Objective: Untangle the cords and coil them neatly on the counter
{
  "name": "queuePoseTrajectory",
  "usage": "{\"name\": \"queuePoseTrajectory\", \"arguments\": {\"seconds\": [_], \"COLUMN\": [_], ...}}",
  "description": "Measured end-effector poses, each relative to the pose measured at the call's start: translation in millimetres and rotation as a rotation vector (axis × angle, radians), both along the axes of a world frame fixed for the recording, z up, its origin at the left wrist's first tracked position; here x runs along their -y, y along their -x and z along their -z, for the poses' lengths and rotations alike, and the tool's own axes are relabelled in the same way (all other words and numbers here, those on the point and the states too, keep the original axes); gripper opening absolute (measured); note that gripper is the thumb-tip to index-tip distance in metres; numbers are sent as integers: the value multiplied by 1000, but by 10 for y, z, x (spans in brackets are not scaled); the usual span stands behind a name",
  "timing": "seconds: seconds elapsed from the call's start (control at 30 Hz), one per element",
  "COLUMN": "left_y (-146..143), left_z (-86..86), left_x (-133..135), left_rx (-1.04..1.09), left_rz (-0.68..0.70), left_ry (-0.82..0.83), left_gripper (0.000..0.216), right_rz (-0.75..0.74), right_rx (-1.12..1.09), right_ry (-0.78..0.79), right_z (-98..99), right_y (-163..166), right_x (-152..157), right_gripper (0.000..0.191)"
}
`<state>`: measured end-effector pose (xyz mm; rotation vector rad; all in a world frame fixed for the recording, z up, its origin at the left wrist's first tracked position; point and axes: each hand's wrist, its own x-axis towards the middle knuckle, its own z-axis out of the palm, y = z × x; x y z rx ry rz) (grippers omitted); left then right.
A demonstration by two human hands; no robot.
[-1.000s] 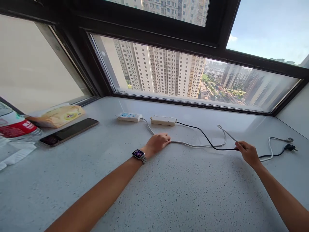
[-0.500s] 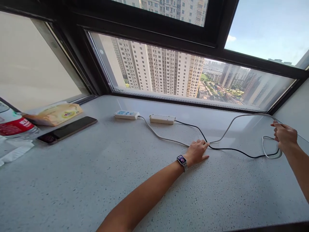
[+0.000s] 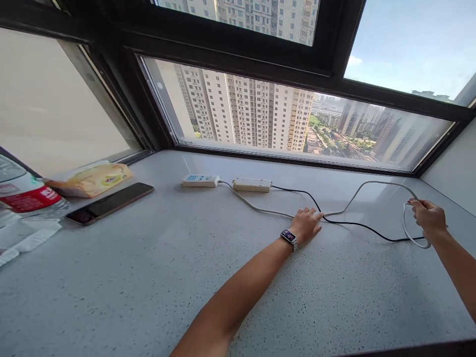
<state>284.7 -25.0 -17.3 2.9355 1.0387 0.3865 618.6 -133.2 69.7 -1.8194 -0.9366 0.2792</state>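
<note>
The left hand (image 3: 305, 224) presses flat, fingers spread narrow, on the white cable (image 3: 260, 209) lying on the speckled sill (image 3: 238, 297). The right hand (image 3: 427, 218) grips a lifted loop of it, fingers closed. The red bottle label (image 3: 28, 198) and yellow tissue pack (image 3: 92, 178) carry writing too small to read

The pale speckled stone-look counter (image 3: 238, 297) is smooth with a soft sheen. The white power strip (image 3: 200, 181) and cream power strip (image 3: 252, 185) look like matt plastic, their white cable (image 3: 375, 184) and black cable (image 3: 357, 224) rubbery. The wristwatch's link band (image 3: 293, 243) shines like metal, and the dark phone (image 3: 110, 203) is glossy.
</note>
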Motion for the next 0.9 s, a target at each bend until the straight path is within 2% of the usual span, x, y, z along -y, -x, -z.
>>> {"name": "queuePoseTrajectory", "arguments": {"seconds": [0.07,0.17,0.3,0.47,0.63,0.8,0.9], "left_y": [2,-28,16,381,920,1421,1694], "left_z": [14,-3,-96,-170,-205,-321,-375], "left_x": [4,35,158,328,351,297,207], "left_rx": [14,36,196,338,310,304,286], "left_rz": [3,4,25,7,-75,-129,-200], "left_ry": [36,56,-21,-153,-300,-390,-372], "left_gripper": [50,48,43,26,14,11,19], "right_rz": [55,-65,-142,-134,30,193,308], "right_rx": [-109,-119,68,345,521,612,464], "right_ry": [-5,58,115,310,572,536,601], "right_z": [-14,28,213,509,714,738,644], "right_y": [133,336,473,367,107,-167,-262], "right_x": [38,74,92,150,351,550,573], "right_gripper": [34,45,56,50,47,42,38]}}
